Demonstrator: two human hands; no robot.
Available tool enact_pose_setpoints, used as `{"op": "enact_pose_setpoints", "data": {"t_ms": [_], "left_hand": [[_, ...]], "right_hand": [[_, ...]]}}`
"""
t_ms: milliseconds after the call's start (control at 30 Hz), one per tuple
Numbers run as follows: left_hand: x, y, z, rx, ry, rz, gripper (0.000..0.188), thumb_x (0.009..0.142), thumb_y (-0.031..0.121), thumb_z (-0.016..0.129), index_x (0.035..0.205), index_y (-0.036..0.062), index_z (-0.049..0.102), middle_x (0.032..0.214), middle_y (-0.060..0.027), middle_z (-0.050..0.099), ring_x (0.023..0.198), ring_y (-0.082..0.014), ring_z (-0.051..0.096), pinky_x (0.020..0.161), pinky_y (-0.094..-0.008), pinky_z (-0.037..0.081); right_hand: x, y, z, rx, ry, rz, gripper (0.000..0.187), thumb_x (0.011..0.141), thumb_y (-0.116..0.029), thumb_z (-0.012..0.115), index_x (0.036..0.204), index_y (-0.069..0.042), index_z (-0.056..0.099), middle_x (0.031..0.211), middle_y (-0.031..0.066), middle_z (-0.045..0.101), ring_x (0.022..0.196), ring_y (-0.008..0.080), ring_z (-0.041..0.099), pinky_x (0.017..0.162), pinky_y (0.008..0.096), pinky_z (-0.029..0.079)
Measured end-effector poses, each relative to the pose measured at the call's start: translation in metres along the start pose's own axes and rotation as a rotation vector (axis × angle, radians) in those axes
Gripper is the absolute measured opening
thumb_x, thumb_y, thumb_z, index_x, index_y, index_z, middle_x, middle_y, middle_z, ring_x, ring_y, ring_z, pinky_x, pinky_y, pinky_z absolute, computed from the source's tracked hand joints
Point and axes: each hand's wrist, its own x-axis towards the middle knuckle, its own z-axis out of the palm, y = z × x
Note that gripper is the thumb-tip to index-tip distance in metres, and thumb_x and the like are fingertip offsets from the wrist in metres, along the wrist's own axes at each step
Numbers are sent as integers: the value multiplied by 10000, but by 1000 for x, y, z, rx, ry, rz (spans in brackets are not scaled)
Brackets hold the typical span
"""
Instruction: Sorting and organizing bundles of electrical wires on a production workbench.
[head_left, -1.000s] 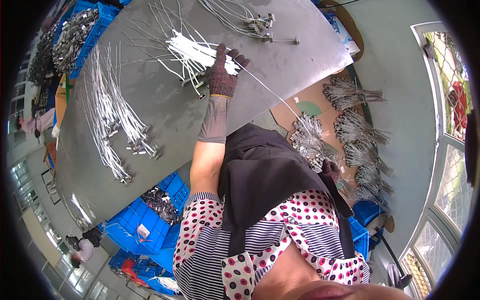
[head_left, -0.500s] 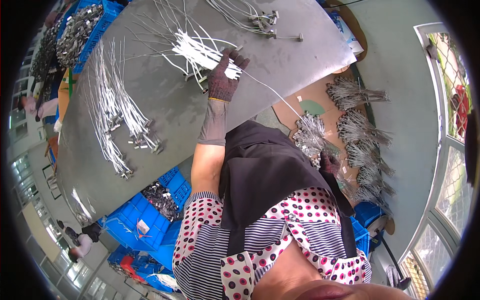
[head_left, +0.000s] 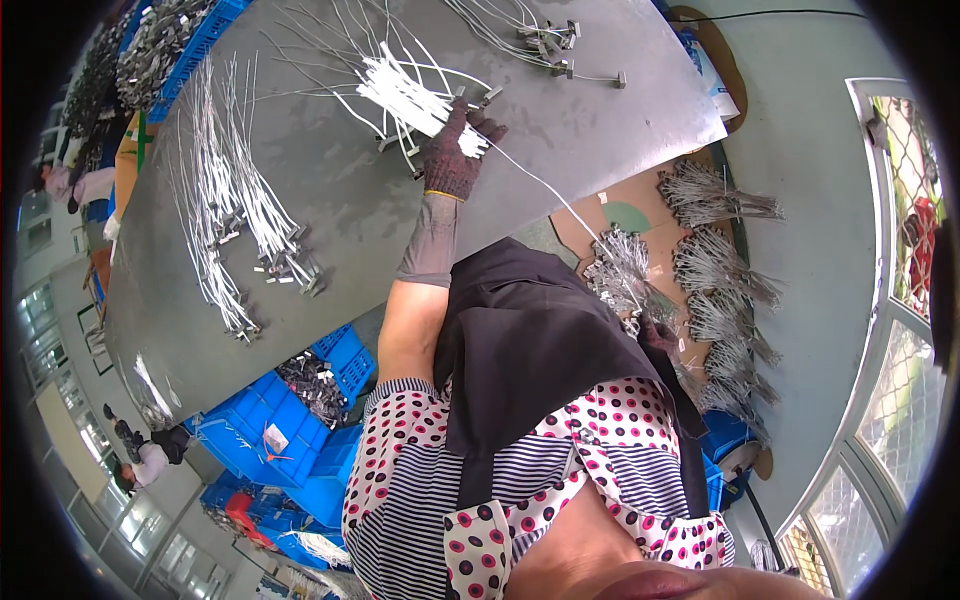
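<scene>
My left hand (head_left: 455, 160), in a dark knitted glove, is closed on a bundle of white sleeving tubes (head_left: 410, 95) above the grey table. Thin wires and small dark connectors stick out around the bundle. One thin white cable (head_left: 545, 187) runs from beside that hand, over the table edge, down to my right hand (head_left: 657, 336). The right hand, gloved too, is low beside my apron and appears closed on the cable's lower end; its fingers are partly hidden and dim.
White-sleeved cables with connectors (head_left: 240, 220) lie on the left of the grey table (head_left: 330, 250); more cables (head_left: 545, 40) lie at its far side. Bundles of grey cables (head_left: 715, 260) rest on cardboard at right. Blue crates (head_left: 260, 430) stand below the table, and people are in the left background.
The view has shifted slightly. My left hand keeps its hold on the white tubes, and the cable still stretches between both hands. The right hand is a little lower and less visible.
</scene>
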Motion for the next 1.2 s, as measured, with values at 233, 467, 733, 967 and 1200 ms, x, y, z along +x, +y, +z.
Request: {"op": "enact_pose_setpoints", "data": {"t_ms": [233,467,733,967,1200], "left_hand": [[-27,-29,24,132,-65,-156,272,940,163,657,1161,20,588,948,-137,649,840,-318,677,784,-513,599],[-36,-45,48,425,-242,-244,297,941,169,659,1168,-14,601,910,-151,677,850,-311,709,713,-444,628],[4,-12,37,496,-93,101,300,970,242,610,1106,-22,644,1018,-114,678,842,-213,695,803,-366,603],[-17,-49,59,757,-52,94,258,883,206,716,1061,20,727,810,0,690,671,-62,579,574,-235,443],[5,-4,61,1005,122,-32,315,895,286,719,1031,2,730,875,-55,719,769,-143,657,696,-310,521]], "right_hand": [[10,-83,31,86,-250,-39,412,775,-388,786,672,-11,658,599,56,616,523,137,526,518,317,427],[38,-191,73,186,-554,-49,410,833,-406,753,712,-32,633,625,36,600,533,109,535,491,271,431],[69,-198,102,385,-805,-135,281,870,-326,675,880,-48,639,863,58,639,735,179,587,644,316,488],[93,-284,204,909,-507,-750,276,923,-230,605,1115,-33,588,1104,98,673,923,204,656,724,312,512],[77,-392,196,652,-221,-521,202,848,-218,683,984,-68,673,905,104,711,769,280,664,719,362,534]]}}
